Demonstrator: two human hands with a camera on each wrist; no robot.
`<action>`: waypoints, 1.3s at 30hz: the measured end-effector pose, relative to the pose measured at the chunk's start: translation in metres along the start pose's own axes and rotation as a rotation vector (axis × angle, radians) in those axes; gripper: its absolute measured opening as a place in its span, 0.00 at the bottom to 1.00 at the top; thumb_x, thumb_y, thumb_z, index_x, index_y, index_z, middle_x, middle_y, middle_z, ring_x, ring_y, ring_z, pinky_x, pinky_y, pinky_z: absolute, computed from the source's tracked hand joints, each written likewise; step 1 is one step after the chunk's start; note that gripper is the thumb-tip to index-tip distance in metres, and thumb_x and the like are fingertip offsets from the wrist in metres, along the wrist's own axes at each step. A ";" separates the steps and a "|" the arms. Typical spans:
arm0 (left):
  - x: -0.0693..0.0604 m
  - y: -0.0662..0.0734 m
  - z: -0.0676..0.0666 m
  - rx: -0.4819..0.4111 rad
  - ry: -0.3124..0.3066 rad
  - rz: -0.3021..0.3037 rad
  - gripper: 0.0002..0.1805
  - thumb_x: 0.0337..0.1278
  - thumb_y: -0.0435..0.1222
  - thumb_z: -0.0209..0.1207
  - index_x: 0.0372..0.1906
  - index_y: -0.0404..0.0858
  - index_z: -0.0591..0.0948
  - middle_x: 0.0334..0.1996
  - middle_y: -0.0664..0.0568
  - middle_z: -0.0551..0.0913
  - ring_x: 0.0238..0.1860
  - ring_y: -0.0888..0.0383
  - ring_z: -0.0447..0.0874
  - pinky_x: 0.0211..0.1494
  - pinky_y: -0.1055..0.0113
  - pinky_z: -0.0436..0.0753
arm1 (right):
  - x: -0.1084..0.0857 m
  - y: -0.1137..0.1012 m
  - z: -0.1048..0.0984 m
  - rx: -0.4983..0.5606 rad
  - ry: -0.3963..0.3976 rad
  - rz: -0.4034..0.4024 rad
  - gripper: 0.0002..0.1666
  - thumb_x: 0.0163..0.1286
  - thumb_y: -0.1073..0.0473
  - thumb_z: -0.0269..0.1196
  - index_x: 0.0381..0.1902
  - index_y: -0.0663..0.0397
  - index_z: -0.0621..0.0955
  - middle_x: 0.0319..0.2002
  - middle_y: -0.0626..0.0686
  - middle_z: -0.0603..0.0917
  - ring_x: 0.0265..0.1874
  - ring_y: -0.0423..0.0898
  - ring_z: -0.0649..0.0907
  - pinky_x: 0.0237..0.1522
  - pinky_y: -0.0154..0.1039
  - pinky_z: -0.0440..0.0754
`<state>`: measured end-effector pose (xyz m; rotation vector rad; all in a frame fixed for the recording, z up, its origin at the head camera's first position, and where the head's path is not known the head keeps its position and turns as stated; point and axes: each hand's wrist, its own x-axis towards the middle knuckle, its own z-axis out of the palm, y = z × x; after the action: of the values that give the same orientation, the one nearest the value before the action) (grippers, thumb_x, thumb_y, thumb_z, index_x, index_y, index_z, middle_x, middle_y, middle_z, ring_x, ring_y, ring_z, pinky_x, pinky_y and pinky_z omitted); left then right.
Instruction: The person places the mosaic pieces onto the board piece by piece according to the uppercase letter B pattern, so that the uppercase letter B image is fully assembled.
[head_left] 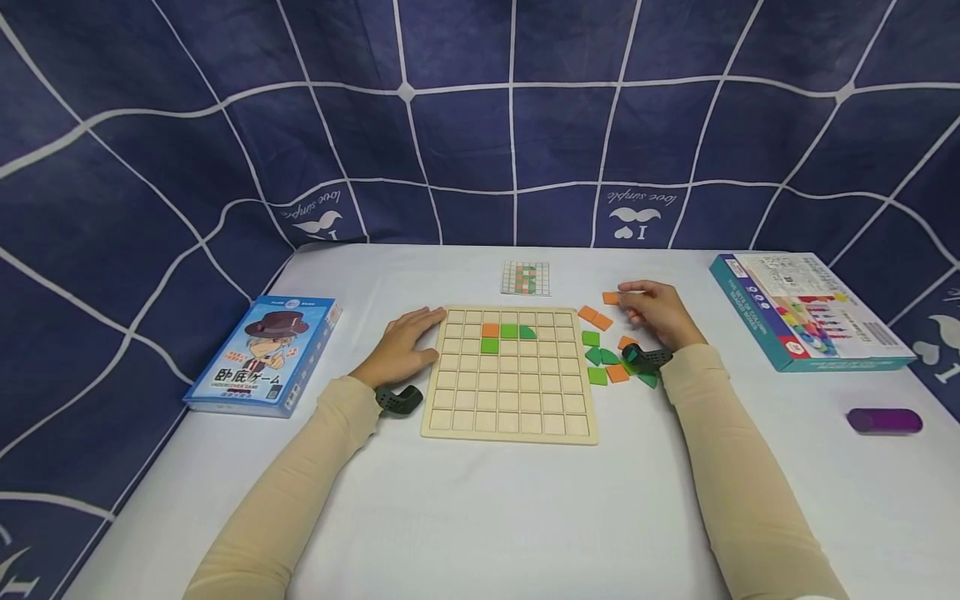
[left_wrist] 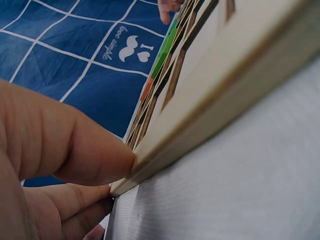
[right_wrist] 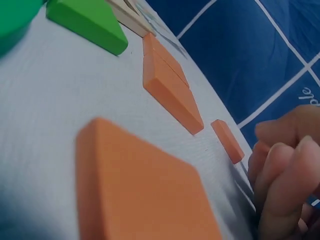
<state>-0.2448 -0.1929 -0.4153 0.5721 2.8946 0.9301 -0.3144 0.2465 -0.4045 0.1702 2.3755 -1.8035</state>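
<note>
A wooden grid board [head_left: 508, 417] lies flat, with two orange or green rows begun near its top: an orange square tile [head_left: 491, 330], green square tiles [head_left: 508, 332] and a green quarter-round tile [head_left: 527, 332]. My left hand [head_left: 401, 346] rests along the board's left edge, its thumb and fingertips touching the rim near the far corner. Right of the board, my right hand [head_left: 658, 310] is low over the table, fingers loosely bent beside a lone orange tile [right_wrist: 227, 141]. In the right wrist view nothing shows between those fingers.
Loose orange tiles [head_left: 595, 317] and green tiles [head_left: 591, 338] lie right of the board, partly under my right wrist. A small pattern card [head_left: 526, 278] is behind it. A blue game box [head_left: 262, 354] stands left; a teal-edged box [head_left: 813, 312] and a purple case [head_left: 885, 421] lie right.
</note>
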 end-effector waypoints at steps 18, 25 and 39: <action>0.001 -0.002 0.001 -0.002 0.010 -0.004 0.42 0.61 0.34 0.57 0.82 0.30 0.66 0.83 0.39 0.64 0.86 0.39 0.53 0.86 0.40 0.50 | -0.003 -0.008 0.008 -0.180 0.075 0.087 0.28 0.75 0.64 0.67 0.71 0.66 0.78 0.31 0.48 0.76 0.17 0.33 0.76 0.22 0.24 0.78; 0.001 -0.001 0.002 0.002 0.009 -0.003 0.42 0.60 0.34 0.57 0.82 0.30 0.66 0.83 0.39 0.65 0.86 0.39 0.53 0.86 0.40 0.50 | -0.007 -0.010 0.008 -0.156 0.078 0.098 0.28 0.76 0.62 0.68 0.70 0.67 0.78 0.26 0.45 0.78 0.17 0.33 0.77 0.24 0.24 0.79; 0.000 0.000 0.000 -0.005 -0.002 -0.009 0.42 0.61 0.34 0.57 0.83 0.30 0.65 0.84 0.40 0.63 0.86 0.39 0.52 0.86 0.41 0.49 | -0.017 -0.018 0.018 -0.192 0.046 -0.034 0.29 0.73 0.60 0.71 0.67 0.66 0.80 0.24 0.42 0.85 0.17 0.36 0.76 0.23 0.29 0.77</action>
<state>-0.2444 -0.1924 -0.4154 0.5583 2.8899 0.9354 -0.3004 0.2242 -0.3886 0.1511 2.5805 -1.5895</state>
